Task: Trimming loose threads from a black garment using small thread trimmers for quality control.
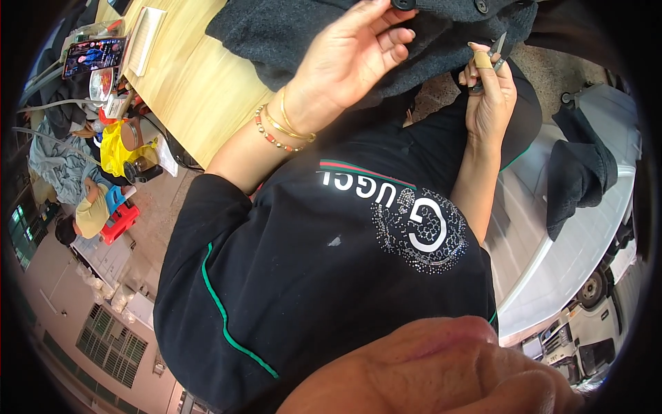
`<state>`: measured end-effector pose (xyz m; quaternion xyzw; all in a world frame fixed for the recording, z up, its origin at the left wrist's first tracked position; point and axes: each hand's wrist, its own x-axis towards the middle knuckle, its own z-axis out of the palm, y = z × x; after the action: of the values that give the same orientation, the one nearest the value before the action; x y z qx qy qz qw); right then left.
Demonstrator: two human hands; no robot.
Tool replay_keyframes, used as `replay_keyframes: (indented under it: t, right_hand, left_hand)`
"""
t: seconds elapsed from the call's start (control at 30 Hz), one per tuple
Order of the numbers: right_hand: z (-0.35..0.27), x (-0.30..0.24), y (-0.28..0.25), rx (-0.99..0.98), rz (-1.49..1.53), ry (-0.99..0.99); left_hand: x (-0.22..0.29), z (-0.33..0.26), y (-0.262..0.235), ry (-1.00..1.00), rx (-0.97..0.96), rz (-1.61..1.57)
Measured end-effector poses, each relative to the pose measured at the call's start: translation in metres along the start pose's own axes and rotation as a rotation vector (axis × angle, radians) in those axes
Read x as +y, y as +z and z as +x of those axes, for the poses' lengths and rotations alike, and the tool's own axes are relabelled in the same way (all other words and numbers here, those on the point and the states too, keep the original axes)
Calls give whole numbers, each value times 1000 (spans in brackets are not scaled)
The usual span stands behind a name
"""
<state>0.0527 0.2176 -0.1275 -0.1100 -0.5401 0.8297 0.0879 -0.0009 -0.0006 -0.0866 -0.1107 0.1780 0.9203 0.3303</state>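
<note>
On the table [186, 76], the phone [95, 56] and white tray [146, 41] crowd the left side, with the yellow bag [114, 148] and loose clutter near them. A cable [176, 148] hangs past the table's edge. Beyond, a co-worker [89, 214] sits by a red stool [123, 222]. To the right stands a white bin [531, 259], a dark cloth [586, 165] draped over its rim.

The coat [258, 41] lies across the table's right edge and toward the lap, filling the space before both hands. Bare tabletop runs between tray and coat; open floor [169, 207] lies left of the body.

The left hand [345, 65] is at the coat beside a black button [403, 3], its lower fingers loosely bent; the upper edge cuts off the rest, so I cannot tell whether it pinches. The right hand's [493, 93] fingers are closed around a small blade [501, 45], point upward, near the coat.
</note>
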Motion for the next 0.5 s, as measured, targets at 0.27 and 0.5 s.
replay_keyframes:
  t: [0.27, 0.5]
  right_hand:
    - [-4, 3, -2, 70, -104, -156]
    - [-3, 2, 3, 107, -323, -266]
  left_hand:
    - [102, -54, 13, 427, -321, 141]
    - [165, -54, -7, 523, -157, 56]
